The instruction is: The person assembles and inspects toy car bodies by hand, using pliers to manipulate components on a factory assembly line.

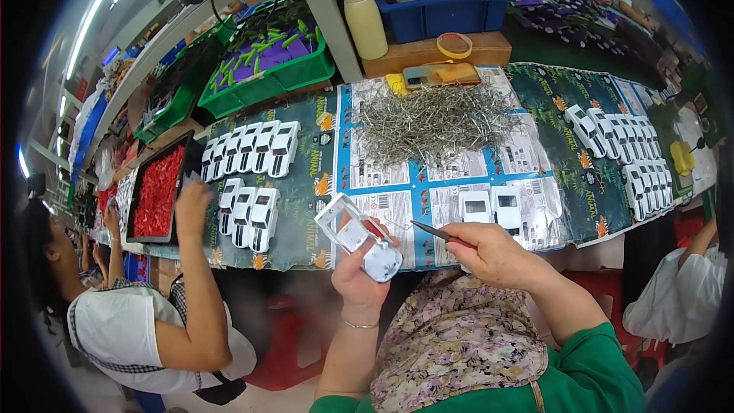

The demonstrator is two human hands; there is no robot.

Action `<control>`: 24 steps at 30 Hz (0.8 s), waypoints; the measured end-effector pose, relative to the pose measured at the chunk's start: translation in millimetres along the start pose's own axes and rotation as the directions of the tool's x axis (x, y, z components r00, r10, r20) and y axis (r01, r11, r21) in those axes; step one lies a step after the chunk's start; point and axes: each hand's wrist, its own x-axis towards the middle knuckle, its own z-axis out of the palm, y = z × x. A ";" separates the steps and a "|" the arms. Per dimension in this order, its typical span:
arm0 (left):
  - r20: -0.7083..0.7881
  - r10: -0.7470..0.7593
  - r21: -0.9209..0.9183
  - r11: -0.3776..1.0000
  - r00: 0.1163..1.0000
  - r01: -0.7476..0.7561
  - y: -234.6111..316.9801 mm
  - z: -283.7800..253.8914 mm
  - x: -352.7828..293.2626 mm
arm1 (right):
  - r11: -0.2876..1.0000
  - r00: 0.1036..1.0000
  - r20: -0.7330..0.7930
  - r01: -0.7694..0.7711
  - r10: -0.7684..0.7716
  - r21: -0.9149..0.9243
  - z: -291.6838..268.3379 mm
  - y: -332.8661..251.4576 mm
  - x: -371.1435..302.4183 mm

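My left hand point(356, 284) is closed around a white plastic toy car shell point(381, 261), tilted, with its window openings turned up. In my right hand point(497, 254) is a pair of needle-nose pliers point(431, 231) with dark jaws and a reddish handle. Their tip points left toward the shell, and a thin bent metal wire piece point(397, 224) seems to be at it. Beyond my hands lies a heap of thin silvery metal pieces point(432, 122). Two more white shells, one a white car shell point(506, 208), rest on the table just past my right hand.
Rows of white car shells point(260, 149) stand at left, others point(627, 138) at right. At the back are a phone point(442, 75), tape roll point(454, 45), bottle point(365, 27), blue bin point(443, 15) and green bin point(267, 80). A co-worker's arm point(197, 222) reaches toward a tray of red parts point(159, 191).
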 end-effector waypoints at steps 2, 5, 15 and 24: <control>-0.038 0.037 -0.038 0.999 0.999 -0.039 0.2 -4.6 2.0 | 1.000 1.000 0.006 0.024 -0.025 0.009 -2.2 -0.7 -4.2; -0.039 0.009 -0.104 0.995 0.999 -0.013 2.4 2.5 2.1 | 0.997 0.996 0.034 0.076 -0.077 0.016 -0.5 -3.7 -8.2; 0.060 0.021 -0.023 1.000 0.998 -0.019 -0.2 4.4 -3.0 | 0.928 0.975 0.063 0.222 -0.213 -0.300 14.4 4.9 -8.6; 0.046 0.125 0.021 0.992 0.991 -0.126 -2.2 10.7 -5.4 | 0.932 0.966 -0.063 0.224 -0.251 -0.284 21.1 5.6 -9.5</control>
